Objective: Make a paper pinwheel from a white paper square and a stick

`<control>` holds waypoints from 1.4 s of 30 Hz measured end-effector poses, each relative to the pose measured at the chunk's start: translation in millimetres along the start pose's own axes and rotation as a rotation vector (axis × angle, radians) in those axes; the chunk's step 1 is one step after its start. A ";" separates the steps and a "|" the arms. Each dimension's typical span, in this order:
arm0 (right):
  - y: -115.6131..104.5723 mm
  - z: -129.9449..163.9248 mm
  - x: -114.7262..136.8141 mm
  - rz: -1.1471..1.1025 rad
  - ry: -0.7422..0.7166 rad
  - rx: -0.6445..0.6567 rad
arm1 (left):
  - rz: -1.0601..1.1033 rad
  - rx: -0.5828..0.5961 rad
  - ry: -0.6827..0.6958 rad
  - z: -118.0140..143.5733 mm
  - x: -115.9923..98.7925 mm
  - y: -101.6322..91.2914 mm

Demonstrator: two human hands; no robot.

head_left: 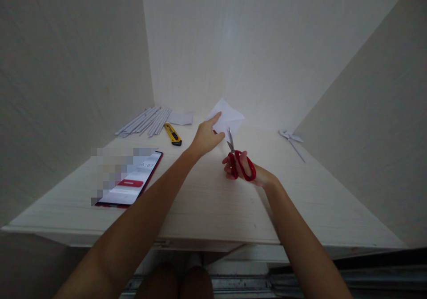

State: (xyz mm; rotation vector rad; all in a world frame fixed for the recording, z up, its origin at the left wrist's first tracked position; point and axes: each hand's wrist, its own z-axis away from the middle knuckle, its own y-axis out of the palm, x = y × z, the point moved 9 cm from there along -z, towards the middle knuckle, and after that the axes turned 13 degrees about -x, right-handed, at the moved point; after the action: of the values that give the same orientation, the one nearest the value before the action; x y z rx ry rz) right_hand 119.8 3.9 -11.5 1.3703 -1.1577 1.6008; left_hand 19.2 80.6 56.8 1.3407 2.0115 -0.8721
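Far left on the table (207, 210), a phone (131, 181) lies flat, screen up and lit, readable at a glance; behind it, a bundle of paper strips (144, 122) sits against the wall corner, laid parallel, with a small white slip (180, 119) beside them; a yellow utility knife (172, 134) rests just in front, well apart from my arms. My left hand (207, 136) pinches the near edge of the folded white paper (228, 115), fingers closed on it, lifting it off the surface so the blades can reach. My right hand (245, 167) is closed through the red handles of the scissors (237, 159); the blades point up at the sheet's lower edge, seemingly parted only slightly. At far right, paper offcuts (292, 138) lie well apart.
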 end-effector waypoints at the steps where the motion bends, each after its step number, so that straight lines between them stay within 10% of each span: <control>1: -0.6 -0.3 -0.7 -0.002 0.004 -0.005 | -0.012 0.001 0.002 0.3 -1.5 -0.4; 42: 0.8 -7.1 -1.3 -0.099 -0.029 0.035 | 0.098 -0.009 -0.069 0.6 -1.1 -2.8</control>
State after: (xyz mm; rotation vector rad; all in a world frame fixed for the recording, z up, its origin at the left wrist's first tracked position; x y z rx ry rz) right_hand 116.9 10.4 -13.2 1.4555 -1.0664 1.5422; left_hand 17.0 78.7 57.9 1.3731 1.8785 -0.8523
